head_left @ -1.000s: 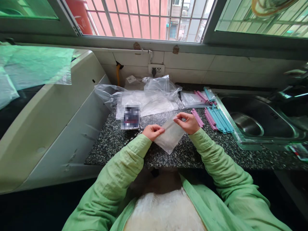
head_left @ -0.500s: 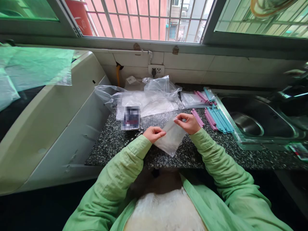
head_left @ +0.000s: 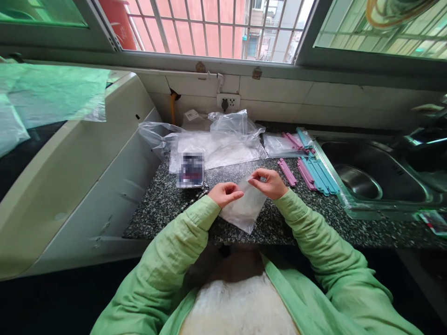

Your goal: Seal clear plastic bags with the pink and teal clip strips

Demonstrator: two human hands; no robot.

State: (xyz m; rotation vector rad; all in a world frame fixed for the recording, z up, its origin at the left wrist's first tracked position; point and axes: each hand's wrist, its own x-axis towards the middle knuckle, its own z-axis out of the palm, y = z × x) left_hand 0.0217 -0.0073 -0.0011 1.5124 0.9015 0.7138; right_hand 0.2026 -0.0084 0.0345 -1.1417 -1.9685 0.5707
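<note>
A small clear plastic bag (head_left: 244, 209) hangs between both hands over the front of the speckled granite counter (head_left: 164, 204). My left hand (head_left: 225, 193) pinches its top left edge. My right hand (head_left: 268, 182) pinches the top edge a little further right, and the two sets of fingers are close together. The bag's lower corner points down toward me, near the counter's front edge. Both arms wear light green sleeves.
Behind lies a heap of clear plastic bags (head_left: 216, 142) and a blurred card (head_left: 190, 170) with a bead chain. Pink clips (head_left: 287, 171) and blue clips (head_left: 319, 174) lie to the right, beside the steel sink (head_left: 370, 179). A white appliance (head_left: 70, 172) flanks the left.
My right hand has slid left along the bag's top edge toward my left hand. The bag has dropped slightly and hangs more upright.
</note>
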